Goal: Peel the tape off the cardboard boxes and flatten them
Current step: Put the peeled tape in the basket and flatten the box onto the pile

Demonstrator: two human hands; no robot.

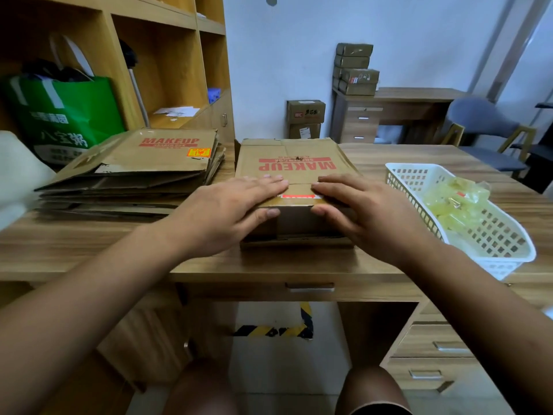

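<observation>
A brown cardboard box (294, 163) printed MAKEUP in red lies on the wooden desk (209, 262) in front of me, nearly flat. My left hand (230, 211) presses on its near left part with straight fingers, the thumb over the near edge. My right hand (365, 208) presses on the near right part the same way. Between the two hands shows a red and white label (299, 196). To the left lies a stack of flattened boxes (134, 172), the top one also printed MAKEUP.
A white plastic basket (508, 250) with crumpled yellowish tape stands at the right of the desk. A green bag (62, 115) sits by the wooden shelves at the left. More boxes (356, 70) are stacked on a far desk, with a grey chair (484, 124) beside it.
</observation>
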